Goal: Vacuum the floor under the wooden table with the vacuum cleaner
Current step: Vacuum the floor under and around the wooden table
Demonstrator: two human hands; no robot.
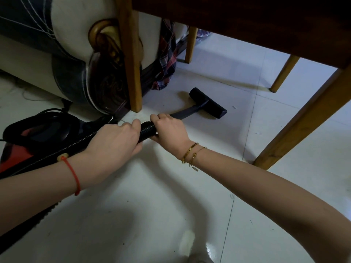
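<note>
Your black ribbed hose (147,129) runs between both hands, leading to a black T-shaped floor nozzle (208,102) lying flat on the white tiled floor (152,205) just beyond your right hand, beneath the wooden table (247,23). The red-and-black vacuum cleaner (28,141) body sits left of your left hand.

left wrist: red string bracelet (74,173) | right wrist: two gold bracelets (190,153)

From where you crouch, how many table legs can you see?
4: near left leg, near right leg, far left leg, far right leg. Others may be hidden.
</note>
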